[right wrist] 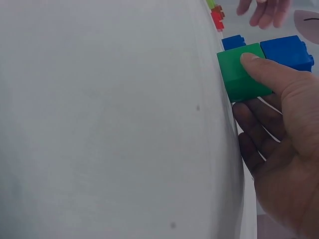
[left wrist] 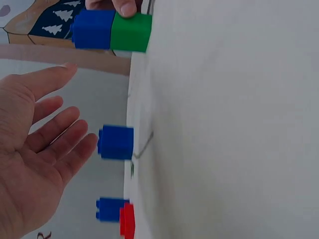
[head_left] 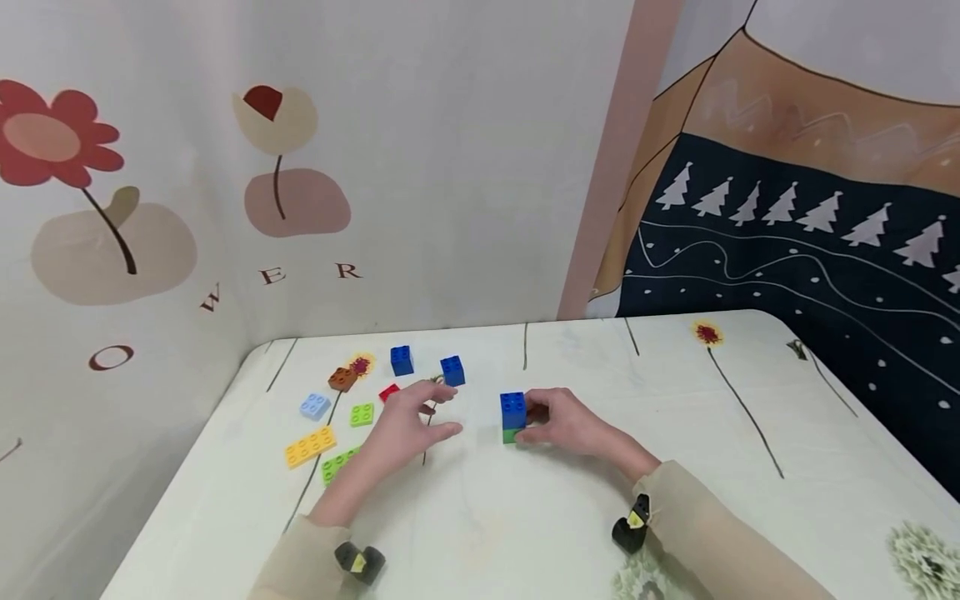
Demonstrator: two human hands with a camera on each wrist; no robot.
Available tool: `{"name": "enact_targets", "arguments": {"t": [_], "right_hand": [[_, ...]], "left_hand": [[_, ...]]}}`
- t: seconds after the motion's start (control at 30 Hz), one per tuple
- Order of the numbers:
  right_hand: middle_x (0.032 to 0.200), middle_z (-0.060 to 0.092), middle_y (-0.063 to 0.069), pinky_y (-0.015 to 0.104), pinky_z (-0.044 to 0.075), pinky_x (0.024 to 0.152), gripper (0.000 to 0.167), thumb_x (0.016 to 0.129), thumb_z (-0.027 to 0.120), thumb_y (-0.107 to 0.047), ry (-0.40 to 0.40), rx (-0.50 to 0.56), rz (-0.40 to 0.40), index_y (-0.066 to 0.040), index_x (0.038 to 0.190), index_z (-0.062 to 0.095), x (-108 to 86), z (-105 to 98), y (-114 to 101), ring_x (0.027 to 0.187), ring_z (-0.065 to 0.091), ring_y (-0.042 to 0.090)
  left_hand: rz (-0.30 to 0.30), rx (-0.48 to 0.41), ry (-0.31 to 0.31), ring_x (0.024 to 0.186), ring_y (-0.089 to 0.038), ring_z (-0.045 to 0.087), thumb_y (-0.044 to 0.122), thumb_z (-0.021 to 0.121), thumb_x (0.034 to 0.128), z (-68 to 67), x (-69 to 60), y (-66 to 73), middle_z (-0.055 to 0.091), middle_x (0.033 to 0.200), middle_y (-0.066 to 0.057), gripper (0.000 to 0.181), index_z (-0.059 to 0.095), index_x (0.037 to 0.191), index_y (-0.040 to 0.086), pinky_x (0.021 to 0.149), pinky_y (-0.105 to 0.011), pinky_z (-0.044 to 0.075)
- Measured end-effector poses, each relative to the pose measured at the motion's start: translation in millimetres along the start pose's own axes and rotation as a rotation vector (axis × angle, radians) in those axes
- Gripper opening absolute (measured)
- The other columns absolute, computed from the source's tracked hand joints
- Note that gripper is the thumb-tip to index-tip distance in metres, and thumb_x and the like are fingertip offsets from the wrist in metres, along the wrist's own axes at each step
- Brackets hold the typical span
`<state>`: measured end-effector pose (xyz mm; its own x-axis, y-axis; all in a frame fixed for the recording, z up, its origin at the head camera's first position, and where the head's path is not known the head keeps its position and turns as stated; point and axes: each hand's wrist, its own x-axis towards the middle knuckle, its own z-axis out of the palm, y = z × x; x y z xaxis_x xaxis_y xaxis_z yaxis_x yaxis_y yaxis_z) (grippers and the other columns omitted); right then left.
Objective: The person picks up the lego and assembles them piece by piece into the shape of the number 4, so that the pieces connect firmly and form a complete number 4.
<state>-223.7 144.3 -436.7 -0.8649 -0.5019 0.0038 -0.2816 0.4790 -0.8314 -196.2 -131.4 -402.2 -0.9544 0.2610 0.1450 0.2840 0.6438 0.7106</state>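
A blue building block [head_left: 513, 408] sits on top of a green building block [right wrist: 243, 74], making a two-high stack that stands on the table. My right hand [head_left: 564, 423] holds the stack from the right, its thumb against the green block. To the left, my left hand [head_left: 408, 423] hovers with fingers spread and nothing in them; its palm shows in the left wrist view. Beyond it are two loose blue blocks, one nearer [head_left: 452, 371] and one farther [head_left: 402, 360]. A red block [head_left: 388, 392] is partly hidden behind the left hand.
Left of the hands lie a brown block [head_left: 342, 379], a light blue block [head_left: 315, 406], a small lime block [head_left: 362, 414], a long yellow block [head_left: 311, 447] and a longer lime block [head_left: 339, 465], partly covered by the left arm. Printed cloth hangs behind the white table [head_left: 480, 517].
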Motion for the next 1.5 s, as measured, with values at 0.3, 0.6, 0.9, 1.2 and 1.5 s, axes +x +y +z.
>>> {"name": "enact_targets", "arguments": {"t": [0.3, 0.6, 0.9, 1.2, 1.5], "right_hand": [[0.097, 0.069, -0.002, 0.03, 0.054, 0.082, 0.03, 0.085, 0.084, -0.011, 0.024, -0.018, 0.001, -0.004, 0.111, 0.07, 0.3, -1.2, 1.7, 0.09, 0.063, 0.015], [0.094, 0.069, -0.003, 0.028, 0.053, 0.078, 0.028, 0.085, 0.085, -0.012, 0.035, -0.032, -0.009, -0.005, 0.106, 0.07, 0.0, -4.4, 3.1, 0.088, 0.063, 0.014], [0.094, 0.068, -0.003, 0.028, 0.053, 0.078, 0.028, 0.085, 0.085, -0.012, 0.033, -0.026, 0.005, -0.005, 0.107, 0.07, -0.2, -5.5, 3.9, 0.088, 0.063, 0.015], [0.095, 0.069, -0.002, 0.028, 0.053, 0.078, 0.028, 0.085, 0.085, -0.011, 0.028, -0.013, 0.006, -0.004, 0.108, 0.069, -0.1, -5.4, 3.9, 0.089, 0.063, 0.015], [0.095, 0.069, -0.002, 0.028, 0.053, 0.078, 0.028, 0.086, 0.084, -0.011, 0.029, -0.023, 0.003, -0.004, 0.108, 0.069, -0.7, -6.2, 3.5, 0.089, 0.063, 0.015]], "left_hand": [[-0.047, 0.114, 0.01, 0.095, -0.026, 0.063, 0.012, 0.086, 0.0841, -39.7, -21.8, -34.8, 0.071, 0.111, -0.01, 0.042, 0.071, 0.122, 0.003, 0.079, -0.032, 0.055], [-0.051, 0.171, 0.037, 0.092, -0.023, 0.062, 0.011, 0.088, 0.0803, -63.9, -51.4, -51.7, 0.071, 0.107, -0.008, 0.04, 0.073, 0.116, 0.0, 0.074, -0.032, 0.054], [-0.077, 0.21, 0.023, 0.089, -0.021, 0.062, 0.011, 0.089, 0.0787, -68.3, -58.8, -70.8, 0.071, 0.104, -0.006, 0.042, 0.073, 0.116, 0.0, 0.074, -0.032, 0.055], [-0.101, 0.206, -0.019, 0.086, -0.018, 0.059, 0.01, 0.089, 0.0779, -71.2, -61.5, -76.1, 0.07, 0.102, -0.003, 0.044, 0.072, 0.117, 0.0, 0.073, -0.029, 0.053], [-0.144, 0.179, -0.098, 0.095, -0.023, 0.064, 0.006, 0.089, 0.077, -74.5, -63.4, -74.8, 0.071, 0.111, -0.009, 0.051, 0.07, 0.123, -0.001, 0.085, -0.043, 0.056]]}}
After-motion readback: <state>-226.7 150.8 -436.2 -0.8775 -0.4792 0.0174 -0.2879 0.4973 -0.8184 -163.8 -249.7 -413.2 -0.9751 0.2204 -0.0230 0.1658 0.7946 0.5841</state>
